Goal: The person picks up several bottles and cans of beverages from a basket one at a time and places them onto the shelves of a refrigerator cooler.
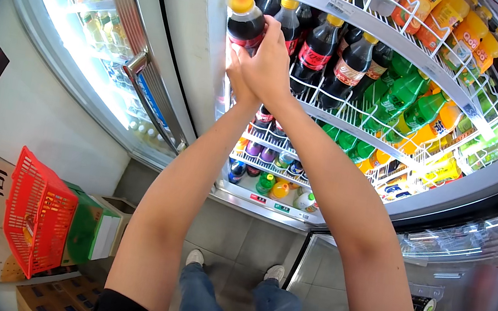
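Note:
Both arms reach into an upright drinks fridge, up to its shelf of soda bottles. My right hand (271,67) is wrapped around the side of a dark cola bottle (246,27) with a yellow cap and red label, at the shelf's left end. My left hand (238,78) is at the bottle's lower part, with its fingers partly hidden behind the bottle and my right hand. The bottle leans towards me. Beside it on the wire shelf (352,118) stand a red-labelled cola bottle (315,51), a pale-labelled cola bottle (351,69) and several green soda bottles (399,99).
Above, juice pouches (438,26) line the upper shelf. A fridge door (314,283) stands open at right. At left are a second fridge's metal door handle (155,101), a red shopping basket (41,215), a green box (84,222) and cardboard cartons (60,296).

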A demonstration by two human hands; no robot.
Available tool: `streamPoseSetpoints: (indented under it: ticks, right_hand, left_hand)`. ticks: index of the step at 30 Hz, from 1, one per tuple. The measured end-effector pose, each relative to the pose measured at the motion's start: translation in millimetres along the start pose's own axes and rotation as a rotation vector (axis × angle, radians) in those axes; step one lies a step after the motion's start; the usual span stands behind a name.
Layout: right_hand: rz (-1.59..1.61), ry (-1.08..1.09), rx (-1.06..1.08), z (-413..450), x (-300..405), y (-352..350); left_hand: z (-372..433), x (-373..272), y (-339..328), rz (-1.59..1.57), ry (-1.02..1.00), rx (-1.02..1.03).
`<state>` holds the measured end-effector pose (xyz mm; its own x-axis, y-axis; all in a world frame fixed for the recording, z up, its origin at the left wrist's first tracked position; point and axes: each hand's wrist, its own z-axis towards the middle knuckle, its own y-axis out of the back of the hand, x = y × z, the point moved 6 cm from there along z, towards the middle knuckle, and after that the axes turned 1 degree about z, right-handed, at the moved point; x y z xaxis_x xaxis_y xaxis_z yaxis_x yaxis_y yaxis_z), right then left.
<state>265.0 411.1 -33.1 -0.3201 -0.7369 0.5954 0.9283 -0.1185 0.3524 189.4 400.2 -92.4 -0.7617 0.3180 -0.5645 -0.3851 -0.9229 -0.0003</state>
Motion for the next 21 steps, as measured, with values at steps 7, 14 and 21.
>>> streamPoseSetpoints:
  ticks: [7, 14, 21]
  right_hand:
    - [-0.104, -0.104, 0.024, 4, -6, -1]
    - [-0.209, -0.040, -0.014, 6, -9, 4]
    - [-0.156, 0.040, -0.004, 13, 0, 1]
  left_hand:
    - [-1, 7, -8, -0.373, 0.285, 0.121]
    - [1, 0, -13, -0.613, 0.378, 0.179]
    - [-5, 47, -43, -0.518, 0.454, 0.364]
